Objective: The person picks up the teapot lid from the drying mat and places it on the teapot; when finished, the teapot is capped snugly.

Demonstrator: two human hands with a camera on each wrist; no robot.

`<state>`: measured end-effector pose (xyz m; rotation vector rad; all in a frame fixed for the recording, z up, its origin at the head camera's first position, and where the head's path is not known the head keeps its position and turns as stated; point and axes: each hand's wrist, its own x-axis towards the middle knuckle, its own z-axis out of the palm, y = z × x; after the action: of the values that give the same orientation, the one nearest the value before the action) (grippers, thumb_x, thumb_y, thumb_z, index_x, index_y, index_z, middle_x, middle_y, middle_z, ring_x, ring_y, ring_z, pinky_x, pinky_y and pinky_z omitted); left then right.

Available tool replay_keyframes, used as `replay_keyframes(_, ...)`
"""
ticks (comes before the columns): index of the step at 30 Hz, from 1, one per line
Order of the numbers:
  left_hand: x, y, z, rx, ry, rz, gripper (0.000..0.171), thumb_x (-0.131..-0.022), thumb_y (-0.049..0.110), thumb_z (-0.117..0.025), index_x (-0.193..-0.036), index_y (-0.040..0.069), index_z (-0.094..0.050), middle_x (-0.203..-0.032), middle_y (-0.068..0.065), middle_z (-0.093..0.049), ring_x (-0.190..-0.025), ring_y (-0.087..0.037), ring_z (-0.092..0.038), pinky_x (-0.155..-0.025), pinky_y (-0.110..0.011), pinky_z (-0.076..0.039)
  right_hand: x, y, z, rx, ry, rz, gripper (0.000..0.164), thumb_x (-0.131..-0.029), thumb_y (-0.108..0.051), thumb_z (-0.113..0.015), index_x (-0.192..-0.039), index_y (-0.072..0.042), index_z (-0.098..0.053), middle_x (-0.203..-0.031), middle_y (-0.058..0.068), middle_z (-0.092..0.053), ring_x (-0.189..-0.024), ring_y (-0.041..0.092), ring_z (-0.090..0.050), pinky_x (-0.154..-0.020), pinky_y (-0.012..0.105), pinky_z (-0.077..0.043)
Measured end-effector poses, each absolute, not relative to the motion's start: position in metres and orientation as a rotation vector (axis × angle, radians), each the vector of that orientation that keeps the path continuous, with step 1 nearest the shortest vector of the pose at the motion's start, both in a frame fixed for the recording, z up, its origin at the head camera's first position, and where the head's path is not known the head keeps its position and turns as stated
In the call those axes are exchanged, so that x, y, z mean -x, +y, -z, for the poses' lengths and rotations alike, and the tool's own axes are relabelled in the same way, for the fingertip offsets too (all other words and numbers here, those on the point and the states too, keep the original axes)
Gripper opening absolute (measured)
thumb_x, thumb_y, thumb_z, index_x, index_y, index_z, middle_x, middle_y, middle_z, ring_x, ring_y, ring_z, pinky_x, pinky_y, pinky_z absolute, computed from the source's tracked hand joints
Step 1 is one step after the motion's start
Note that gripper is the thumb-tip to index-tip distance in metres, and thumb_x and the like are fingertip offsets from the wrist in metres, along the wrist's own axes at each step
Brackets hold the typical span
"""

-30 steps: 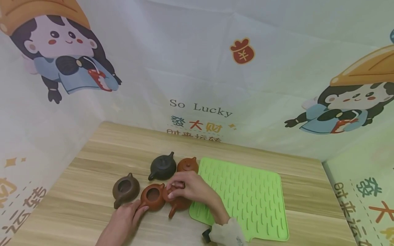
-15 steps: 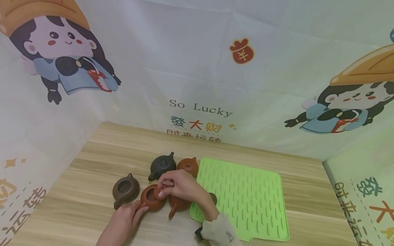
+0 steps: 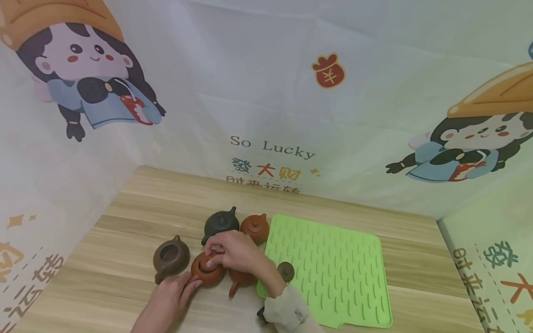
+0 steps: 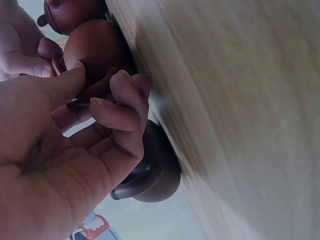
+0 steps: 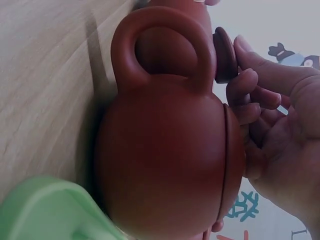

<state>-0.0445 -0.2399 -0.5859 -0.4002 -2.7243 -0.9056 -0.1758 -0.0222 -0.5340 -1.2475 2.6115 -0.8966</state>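
Observation:
My left hand [image 3: 164, 298] pinches the handle of a small reddish-brown clay teapot [image 3: 211, 277], whose round mouth is partly uncovered. Just over that mouth, my right hand [image 3: 238, 251] holds a matching lid [image 5: 226, 56] between thumb and fingers. The lid is tilted and overlaps the rim in the head view. A second reddish teapot [image 5: 160, 160], with its lid on, stands close to the right, partly under my right hand. In the left wrist view, my thumb [image 4: 70, 82] lies against the handle, and part of the grip is hidden by the fingers.
A dark brown teapot [image 3: 180, 259] without a lid stands at the left. Behind are a black teapot [image 3: 220, 223] and an orange-brown lidded teapot [image 3: 255, 227]. A brown lid [image 3: 286, 272] lies on the green ridged mat [image 3: 337, 273], right of my right forearm.
My right hand has moved left with the lid, from above the right-hand teapot to the open teapot's mouth. The brown lid on the mat has come into view. My left hand keeps its place.

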Motion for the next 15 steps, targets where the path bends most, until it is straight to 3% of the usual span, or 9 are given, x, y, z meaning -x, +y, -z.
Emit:
replay_keyframes(3, 0.044, -0.239, 0.585, 0.403, -2.718, 0.909, 0.031, -0.104, 0.020, -0.078, -0.084, 0.027, -0.056, -0.067, 0.024, -0.036, -0.059, 0.006, -0.037, -0.056, -0.022, -0.036, 0.174, -0.025, 0.533, 1.227, 2.613, 0.880, 0.022, -0.090, -0.043, -0.091, -0.102, -0.033, -0.075, -0.077, -0.019, -0.059, -0.072, -0.002, -0.052, -0.064, 0.017, -0.044)
replay_keyframes(12, 0.043, -0.237, 0.581, 0.371, -2.738, 0.898, 0.029, -0.104, 0.021, -0.078, -0.084, 0.026, -0.058, -0.067, 0.023, -0.037, -0.059, 0.005, -0.037, -0.056, -0.022, -0.037, 0.141, -0.025, 0.458, 1.156, 2.596, 0.769, 0.019, -0.092, -0.029, -0.091, -0.100, -0.021, -0.075, -0.076, -0.014, -0.058, -0.071, 0.000, -0.051, -0.061, 0.017, -0.043)
replay_keyframes(15, 0.042, -0.236, 0.579, 0.373, -2.742, 0.892, 0.027, -0.103, 0.020, -0.079, -0.085, 0.025, -0.059, -0.067, 0.023, -0.037, -0.059, 0.005, -0.037, -0.056, -0.022, -0.037, 0.136, -0.026, 0.449, 1.128, 2.591, 0.764, 0.017, -0.093, -0.027, -0.090, -0.098, -0.020, -0.075, -0.075, -0.013, -0.056, -0.071, 0.000, -0.049, -0.061, 0.015, -0.040)
